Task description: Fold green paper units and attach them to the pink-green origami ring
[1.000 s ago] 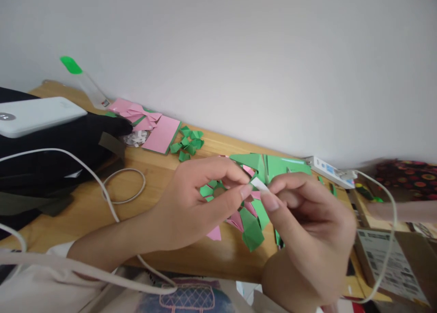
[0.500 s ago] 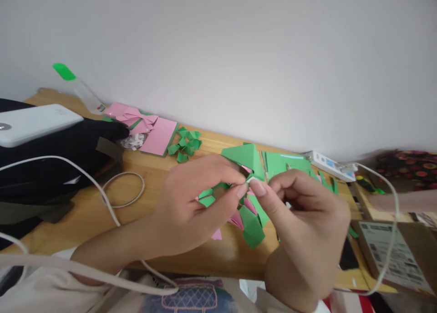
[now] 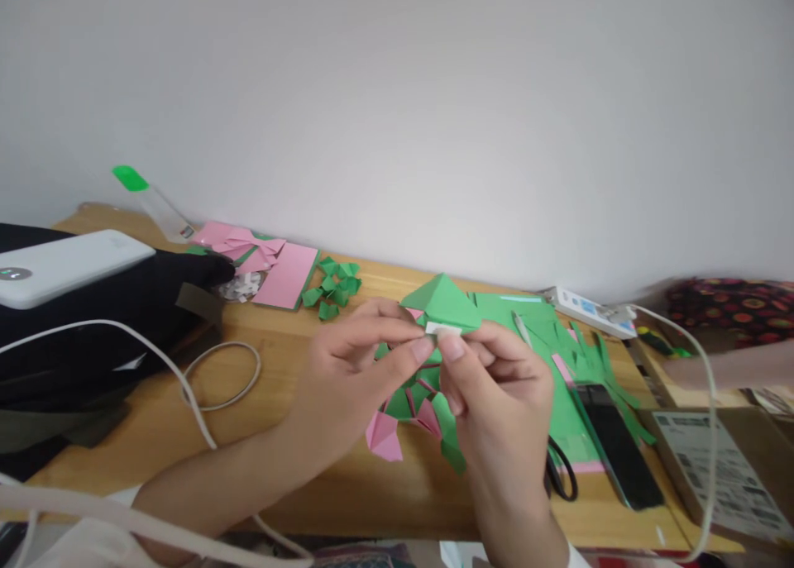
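Note:
Both hands meet over a folded paper piece at the middle of the view. My left hand (image 3: 356, 369) pinches the left side of the green folded paper (image 3: 443, 303). On its lower edge lies a small white strip (image 3: 442, 329), with the thumb of my right hand (image 3: 496, 386) pressed at it and the fingers behind the paper's right side. Below the hands, pink folded pieces (image 3: 385, 437) and green ones (image 3: 452, 444) lie on the wooden table (image 3: 372, 494), partly hidden by my hands.
Small green pieces (image 3: 333, 287) and pink sheets (image 3: 289, 274) lie back left. A white power bank (image 3: 74, 264) rests on black fabric. At right are a phone (image 3: 617, 444), green sheets (image 3: 564, 403), a power strip (image 3: 589, 312), a cardboard box (image 3: 725, 469) and another person's arm (image 3: 732, 367).
The green paper has turned, so its white strip faces the camera. My right hand has moved left and is more upright, uncovering the phone. The view has tilted up slightly.

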Demonstrator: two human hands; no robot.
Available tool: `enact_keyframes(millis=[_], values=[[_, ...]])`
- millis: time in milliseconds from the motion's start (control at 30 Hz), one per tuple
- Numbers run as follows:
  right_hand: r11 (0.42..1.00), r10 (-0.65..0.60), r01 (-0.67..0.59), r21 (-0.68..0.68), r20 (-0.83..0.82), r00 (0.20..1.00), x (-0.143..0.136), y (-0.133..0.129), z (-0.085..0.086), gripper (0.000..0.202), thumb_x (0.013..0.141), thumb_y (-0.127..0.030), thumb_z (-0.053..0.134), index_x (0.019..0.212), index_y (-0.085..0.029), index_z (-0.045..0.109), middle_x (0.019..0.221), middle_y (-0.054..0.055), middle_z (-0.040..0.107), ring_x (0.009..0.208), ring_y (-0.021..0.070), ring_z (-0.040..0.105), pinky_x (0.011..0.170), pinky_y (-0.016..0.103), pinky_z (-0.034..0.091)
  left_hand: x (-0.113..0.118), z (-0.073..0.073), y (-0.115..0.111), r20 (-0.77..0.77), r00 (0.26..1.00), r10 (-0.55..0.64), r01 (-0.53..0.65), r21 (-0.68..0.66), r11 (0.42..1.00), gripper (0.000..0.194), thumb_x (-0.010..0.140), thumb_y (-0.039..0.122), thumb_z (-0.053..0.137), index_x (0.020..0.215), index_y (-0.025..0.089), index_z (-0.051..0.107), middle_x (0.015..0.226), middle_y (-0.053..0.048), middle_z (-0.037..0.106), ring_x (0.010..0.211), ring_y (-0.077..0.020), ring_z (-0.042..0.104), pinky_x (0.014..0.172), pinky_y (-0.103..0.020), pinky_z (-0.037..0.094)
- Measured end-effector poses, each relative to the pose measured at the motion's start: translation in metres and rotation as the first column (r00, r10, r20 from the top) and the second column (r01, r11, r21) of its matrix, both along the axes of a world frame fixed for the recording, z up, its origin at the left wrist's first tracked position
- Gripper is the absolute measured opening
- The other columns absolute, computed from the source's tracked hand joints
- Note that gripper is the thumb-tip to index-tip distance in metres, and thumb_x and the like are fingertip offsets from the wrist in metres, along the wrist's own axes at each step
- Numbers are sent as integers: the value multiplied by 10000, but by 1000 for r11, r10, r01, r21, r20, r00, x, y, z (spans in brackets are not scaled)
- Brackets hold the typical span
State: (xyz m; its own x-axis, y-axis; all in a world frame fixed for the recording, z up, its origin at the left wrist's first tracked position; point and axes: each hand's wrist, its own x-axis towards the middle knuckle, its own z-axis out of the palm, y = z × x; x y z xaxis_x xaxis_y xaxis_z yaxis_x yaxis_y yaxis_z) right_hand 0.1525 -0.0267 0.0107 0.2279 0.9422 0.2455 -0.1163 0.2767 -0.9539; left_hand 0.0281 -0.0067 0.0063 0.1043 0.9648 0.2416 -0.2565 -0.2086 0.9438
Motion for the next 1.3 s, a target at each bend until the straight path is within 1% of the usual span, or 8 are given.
enact_keyframes(millis=[200,400,500,733,867,1033,1200,1300], values=[[999,31,-32,-9,-139,990,0,-1,0,205,796,-241,753,638,-201,630,372,-112,457,302,22,342,307,147,277,3,-2,-2,20,999,27,-27,-7,1000,87,727,150,736,705,234,731,762,0,688,801,-157,643,700,-283,553],[995,99,-100,-2,-113,989,-1,-3,-2,209,825,-222,729,636,-204,642,383,-109,466,320,14,351,346,142,322,2,-3,1,150,988,43,-29,-93,995,118,692,146,770,687,244,704,722,38,677,695,-116,629,646,-252,552],[998,67,-67,6,-54,996,-3,-4,-4,199,829,-253,723,647,-206,657,391,-98,482,314,31,375,333,160,343,3,-2,1,128,986,104,-88,-125,988,117,683,155,771,661,243,697,735,35,683,728,-131,651,629,-253,557],[995,-75,70,71,81,994,-6,-7,-7,52,793,-237,757,773,-240,709,444,-95,509,349,49,424,348,176,385,0,1,-1,78,987,143,-141,-28,990,138,727,159,758,647,243,683,707,43,667,768,-137,661,701,-281,568],[998,-22,20,66,19,1000,-6,-8,-6,197,811,-201,739,649,-219,628,427,-94,535,325,44,441,338,167,377,-2,3,-2,74,991,116,-116,-9,993,154,713,117,756,640,246,713,684,39,664,716,-124,631,679,-266,548],[998,24,-18,67,-96,995,-5,-4,-4,140,832,-169,719,729,-222,640,427,-109,533,327,31,418,349,158,357,-1,3,-1,33,997,68,-68,-15,998,153,761,144,717,645,244,726,700,30,680,691,-131,633,659,-270,542],[999,-15,17,33,-80,997,3,1,0,166,860,-246,696,712,-209,631,418,-99,513,347,39,413,361,171,348,-4,2,1,-101,995,5,1,59,998,143,808,143,680,775,247,773,832,8,749,888,-166,680,893,-326,543],[998,-57,58,27,-57,997,9,3,2,237,866,-280,687,657,-198,611,399,-93,492,337,37,396,353,174,331,-6,3,0,-160,987,33,-13,124,992,139,824,141,672,800,242,765,824,11,743,835,-154,668,880,-325,536]])
